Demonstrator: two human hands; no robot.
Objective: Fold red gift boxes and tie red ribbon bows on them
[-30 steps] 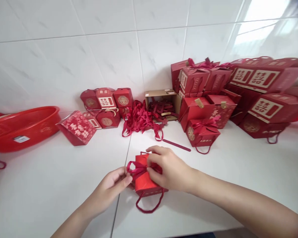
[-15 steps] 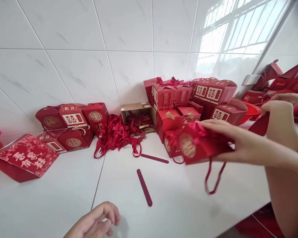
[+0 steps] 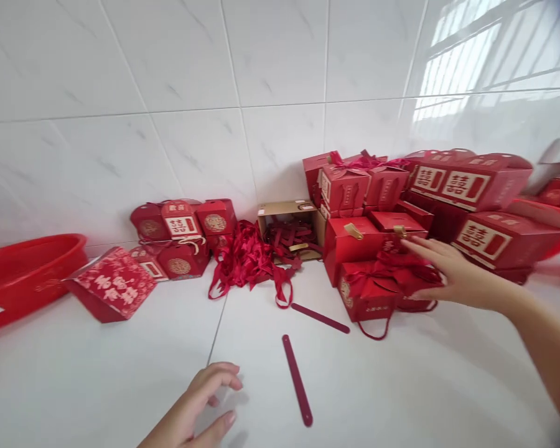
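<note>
1. Sitting side by side in the head view, two small red gift boxes rest on the white tabletop, right of centre: a left box and a right box. Each has a dark red bow on top; a cord handle loops onto the table in front of the left box.
2. The person's right hand is at the right box, its fingers stretched over the bow and its thumb lower, along the near side. One cannot tell whether these fingers grip the box or merely lie against it.
3. The person's left hand is low in the view, just above the tabletop, with nothing in it; its fingers are loosely curled and parted from the thumb.
4. To the right of the left hand lies a flat maroon strip. A second strip lies farther back, in front of the left box.
5. Towards the tiled wall, a tangled heap of red ribbon spreads beside an open cardboard box with more maroon strips inside.
6. Taller red boxes with gold tags stand behind the two gift boxes, and a stack of red boxes rises on the far right.
7. On the left are a smaller stack, a slant-topped red box and a red basin, cut off by the edge.
</note>
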